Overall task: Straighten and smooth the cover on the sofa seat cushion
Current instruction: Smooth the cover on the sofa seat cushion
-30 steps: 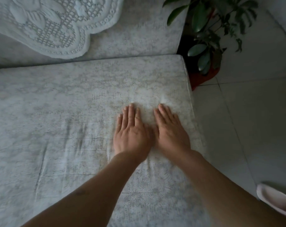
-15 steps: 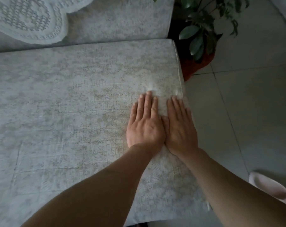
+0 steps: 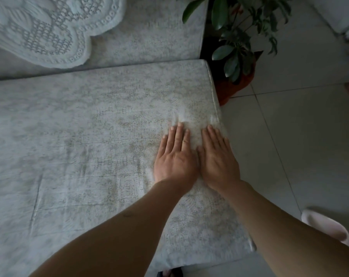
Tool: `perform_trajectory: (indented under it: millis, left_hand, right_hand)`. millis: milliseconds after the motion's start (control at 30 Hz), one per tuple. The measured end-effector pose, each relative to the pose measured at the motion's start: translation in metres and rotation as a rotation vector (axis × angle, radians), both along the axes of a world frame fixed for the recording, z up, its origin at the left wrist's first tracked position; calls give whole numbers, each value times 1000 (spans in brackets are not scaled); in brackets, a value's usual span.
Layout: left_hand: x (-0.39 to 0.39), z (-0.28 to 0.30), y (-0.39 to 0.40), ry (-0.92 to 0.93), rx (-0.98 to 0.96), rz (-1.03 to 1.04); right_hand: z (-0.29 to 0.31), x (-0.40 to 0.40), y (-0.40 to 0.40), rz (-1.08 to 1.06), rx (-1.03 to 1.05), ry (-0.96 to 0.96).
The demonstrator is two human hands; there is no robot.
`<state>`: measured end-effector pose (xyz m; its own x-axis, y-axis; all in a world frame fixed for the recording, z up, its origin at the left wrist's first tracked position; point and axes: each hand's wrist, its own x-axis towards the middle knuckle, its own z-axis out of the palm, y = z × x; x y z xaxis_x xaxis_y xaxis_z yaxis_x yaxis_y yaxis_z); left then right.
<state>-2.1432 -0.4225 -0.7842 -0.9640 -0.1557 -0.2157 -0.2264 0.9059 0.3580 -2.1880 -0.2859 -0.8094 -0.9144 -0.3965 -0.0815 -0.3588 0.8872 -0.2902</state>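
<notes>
Both hands are lying flat on the cover point(image 3: 93, 136), fingers straight (gripping nothing): left hand point(image 3: 175, 156) and right hand point(image 3: 217, 158) touching, near the potted plant point(image 3: 237, 43).

surface: sofa seat cushion point(image 3: 93, 120) – patterned cover point(image 3: 69, 156) on it | both hands flat at 3 o'clock | lace cloth point(image 3: 39, 31) – 11 o'clock

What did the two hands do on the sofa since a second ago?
Both hands, left hand and right hand, slid flat over the cover toward the cushion's right edge near the plant. Nothing was grabbed or let go. The hands remain side by side, fingers straight; the lace cloth stays put.
</notes>
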Motion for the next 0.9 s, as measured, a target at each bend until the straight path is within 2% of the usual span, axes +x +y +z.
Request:
perform_trajectory:
  millis: [133,267,300,400,467,633,767,833,900]
  left_hand:
    - [27,19,-5,-6,4,20]
    - [58,32,-1,102,9,79]
    - [72,31,2,101,5,83]
    - [109,11,12,-11,-21,7]
    - [116,-3,12,-37,-38,1]
    - [114,-1,12,-60,-63,-10]
    - [108,22,5,-122,-2,-5]
    - [109,36,-1,-53,38,19]
    - [118,43,-12,79,36,43]
  right_hand:
    - [35,20,-1,-103,-41,38]
    - [52,65,-6,-241,-170,261]
    - [44,81,-3,-238,-191,264]
    - [2,126,8,-155,-146,93]
    - [-16,133,13,-144,-125,47]
    - [-11,128,14,-138,-30,7]
    - [15,120,7,-131,56,-79]
    - [38,117,-4,-143,2,-26]
    - [60,122,-22,-157,-88,137]
